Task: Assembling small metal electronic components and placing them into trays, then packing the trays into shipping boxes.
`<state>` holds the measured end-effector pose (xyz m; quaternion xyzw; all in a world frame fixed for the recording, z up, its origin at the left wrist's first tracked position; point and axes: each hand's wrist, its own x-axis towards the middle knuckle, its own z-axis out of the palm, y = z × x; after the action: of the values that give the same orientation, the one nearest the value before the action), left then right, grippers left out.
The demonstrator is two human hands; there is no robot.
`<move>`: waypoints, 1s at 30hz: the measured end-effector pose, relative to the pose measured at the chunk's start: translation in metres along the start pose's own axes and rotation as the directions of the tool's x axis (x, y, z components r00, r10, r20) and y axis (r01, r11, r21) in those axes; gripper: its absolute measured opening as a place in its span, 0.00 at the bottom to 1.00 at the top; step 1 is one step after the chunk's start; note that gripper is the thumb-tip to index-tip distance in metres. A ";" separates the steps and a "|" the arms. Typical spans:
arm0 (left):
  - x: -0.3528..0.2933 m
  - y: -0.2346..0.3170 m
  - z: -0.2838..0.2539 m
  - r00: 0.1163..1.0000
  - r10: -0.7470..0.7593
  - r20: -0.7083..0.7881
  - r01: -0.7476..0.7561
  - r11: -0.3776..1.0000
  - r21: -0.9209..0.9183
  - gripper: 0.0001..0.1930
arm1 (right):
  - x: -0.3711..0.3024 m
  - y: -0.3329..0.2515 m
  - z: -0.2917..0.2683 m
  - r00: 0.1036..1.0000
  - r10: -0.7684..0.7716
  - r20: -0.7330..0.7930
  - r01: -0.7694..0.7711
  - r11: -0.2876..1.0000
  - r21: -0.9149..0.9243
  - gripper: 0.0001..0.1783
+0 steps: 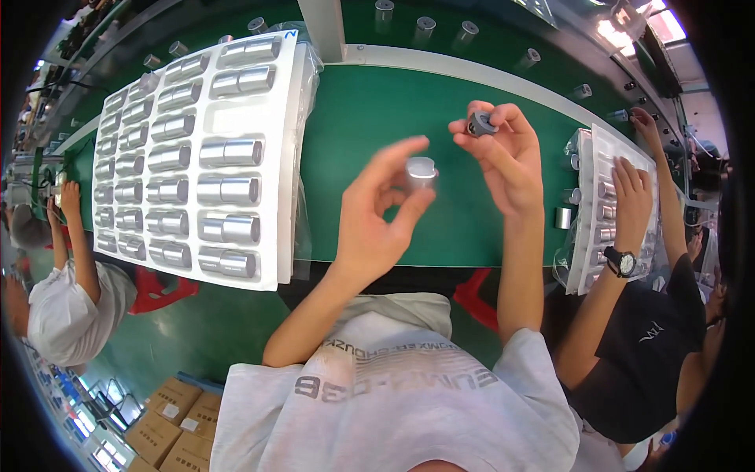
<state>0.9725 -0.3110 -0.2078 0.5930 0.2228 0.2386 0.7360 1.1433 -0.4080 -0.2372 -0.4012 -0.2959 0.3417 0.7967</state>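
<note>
My left hand (376, 224), slightly smeared by motion, has thumb and fingers closed around a short silver metal cylinder (421, 168) with a pale flat top. Farther right and a little higher, my right hand (511, 165) pinches a small dark grey round cap-like part (480, 123) between thumb and fingers. The two parts are apart, both above the green work surface (358, 102). Left of my hands lies a white moulded tray (285, 157) with rows of silver cylinders (230, 189) on their sides. One pocket (236, 118) near its far right holds no cylinder.
Several cylinders (425, 30) stand on a green strip beyond a pale rail (440, 61). At right, a watch-wearing co-worker's hand (631, 200) reaches over another white tray (591, 149); a cylinder (563, 218) stands beside it. Another person (79, 303) works at far left. Cardboard boxes (161, 425) sit behind.
</note>
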 end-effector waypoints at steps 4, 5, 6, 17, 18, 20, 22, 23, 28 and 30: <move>0.003 -0.013 -0.005 0.999 0.036 0.038 -0.034 0.998 -0.045 0.21 | -0.008 -0.006 0.000 0.985 0.165 -0.045 -0.147 0.951 0.273 0.14; 0.004 -0.014 -0.005 0.999 0.035 0.038 -0.033 0.998 -0.046 0.21 | -0.010 -0.004 -0.004 0.978 0.210 -0.002 -0.194 0.908 0.372 0.13; 0.004 -0.015 -0.006 0.998 0.032 0.049 -0.030 0.998 -0.049 0.21 | -0.012 -0.002 -0.004 0.977 0.212 -0.002 -0.196 0.908 0.371 0.13; 0.003 -0.014 -0.012 0.993 0.080 0.083 -0.070 0.992 -0.109 0.20 | -0.019 -0.003 0.015 0.973 0.148 -0.177 -0.183 0.964 -0.195 0.08; 0.003 -0.013 -0.012 0.992 0.099 0.072 -0.091 0.990 -0.111 0.21 | -0.018 -0.003 0.018 0.973 0.150 -0.178 -0.184 0.963 -0.196 0.08; 0.004 -0.012 -0.012 0.991 0.118 0.060 -0.110 0.987 -0.113 0.21 | -0.016 -0.002 0.028 0.980 0.065 -0.188 -0.082 0.993 -0.085 0.07; 0.005 -0.013 -0.013 0.993 0.100 0.070 -0.086 0.981 -0.173 0.21 | -0.017 -0.003 0.031 0.979 0.085 -0.186 -0.098 0.993 -0.061 0.08; 0.005 -0.013 -0.014 0.993 0.100 0.066 -0.087 0.981 -0.171 0.21 | -0.017 -0.003 0.032 0.978 0.105 -0.180 -0.113 0.993 -0.035 0.09; 0.005 -0.015 -0.017 0.988 0.101 0.115 -0.087 0.989 -0.119 0.21 | -0.026 0.002 0.008 0.995 0.038 -0.092 -0.046 0.995 -0.090 0.12; 0.007 -0.018 -0.018 0.987 0.108 0.122 -0.092 0.988 -0.128 0.21 | -0.024 -0.002 0.017 0.999 0.015 -0.035 -0.016 1.000 -0.026 0.14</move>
<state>0.9686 -0.2964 -0.2292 0.5717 0.1300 0.2497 0.7706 1.1172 -0.4198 -0.2312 -0.4199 -0.2834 0.3370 0.7936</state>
